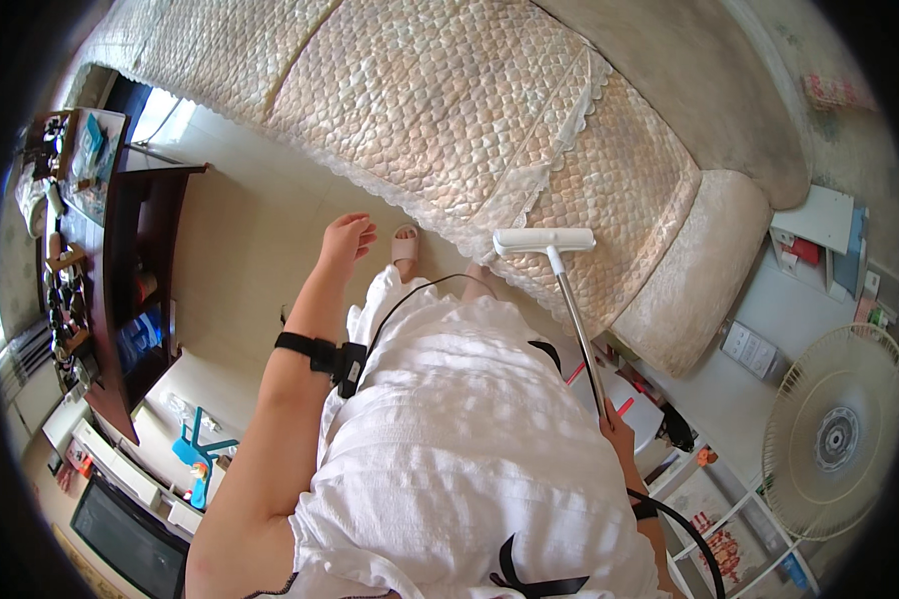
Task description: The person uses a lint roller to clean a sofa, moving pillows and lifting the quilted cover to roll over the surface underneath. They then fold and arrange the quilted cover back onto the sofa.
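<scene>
My right hand [617,434] is closed around the metal pole of a long-handled tool with a white T-shaped head [545,240], which looks like a brush or squeegee. That head lies over the near edge of a quilted sofa cover [449,97] with a lace trim, close to the rounded armrest [700,277]. Nothing is in my left hand [350,241], which hangs over the floor with its fingers slightly curled, short of the sofa's edge. A black strap with a small device sits on my left forearm, and a cable runs from it.
A floor fan [835,438] stands at the right beside a white shelf rack [727,517]. A power strip [751,350] lies near the armrest. Dark wooden furniture [146,247] is at the left, with a television [129,535] at lower left. A blue plastic item [195,449] is near it.
</scene>
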A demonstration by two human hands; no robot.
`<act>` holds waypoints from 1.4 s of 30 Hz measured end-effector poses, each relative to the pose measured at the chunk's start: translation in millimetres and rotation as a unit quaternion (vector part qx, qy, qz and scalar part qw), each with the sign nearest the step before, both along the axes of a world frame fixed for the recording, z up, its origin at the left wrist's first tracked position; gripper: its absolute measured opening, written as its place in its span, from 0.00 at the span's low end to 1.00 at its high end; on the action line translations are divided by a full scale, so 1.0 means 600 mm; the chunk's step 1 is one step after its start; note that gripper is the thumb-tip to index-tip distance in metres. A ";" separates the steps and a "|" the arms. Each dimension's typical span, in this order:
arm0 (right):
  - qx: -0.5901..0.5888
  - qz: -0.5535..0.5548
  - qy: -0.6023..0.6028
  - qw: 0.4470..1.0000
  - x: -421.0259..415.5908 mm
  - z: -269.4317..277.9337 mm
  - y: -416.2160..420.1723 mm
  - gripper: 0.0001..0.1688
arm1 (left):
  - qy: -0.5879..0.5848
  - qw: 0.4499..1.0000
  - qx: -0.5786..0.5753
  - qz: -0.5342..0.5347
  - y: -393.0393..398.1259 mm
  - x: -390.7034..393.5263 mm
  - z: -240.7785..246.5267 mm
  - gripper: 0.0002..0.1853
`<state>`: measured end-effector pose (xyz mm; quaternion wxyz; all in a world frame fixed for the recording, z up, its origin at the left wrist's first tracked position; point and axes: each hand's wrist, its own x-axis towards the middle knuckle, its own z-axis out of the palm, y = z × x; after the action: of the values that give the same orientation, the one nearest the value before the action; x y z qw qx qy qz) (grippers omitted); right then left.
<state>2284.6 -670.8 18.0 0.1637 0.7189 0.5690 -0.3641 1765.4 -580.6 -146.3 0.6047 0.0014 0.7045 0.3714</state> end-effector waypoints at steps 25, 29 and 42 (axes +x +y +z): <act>0.101 0.055 -0.090 0.989 -0.157 -0.036 0.019 0.23 | 0.159 0.973 0.135 -0.095 0.036 -0.029 0.037 0.14; 0.181 0.024 -0.051 0.982 -0.116 0.010 -0.060 0.20 | 0.251 0.939 0.179 -0.155 0.051 -0.011 0.047 0.15; 0.188 0.112 0.021 0.976 0.103 -0.039 -0.164 0.14 | 0.204 0.928 0.284 -0.129 -0.168 0.122 0.299 0.13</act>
<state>2346.5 -769.3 -5.5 0.0533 0.6605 0.7075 -0.2456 1838.4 -681.2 33.3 0.4649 0.3393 0.6718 0.4663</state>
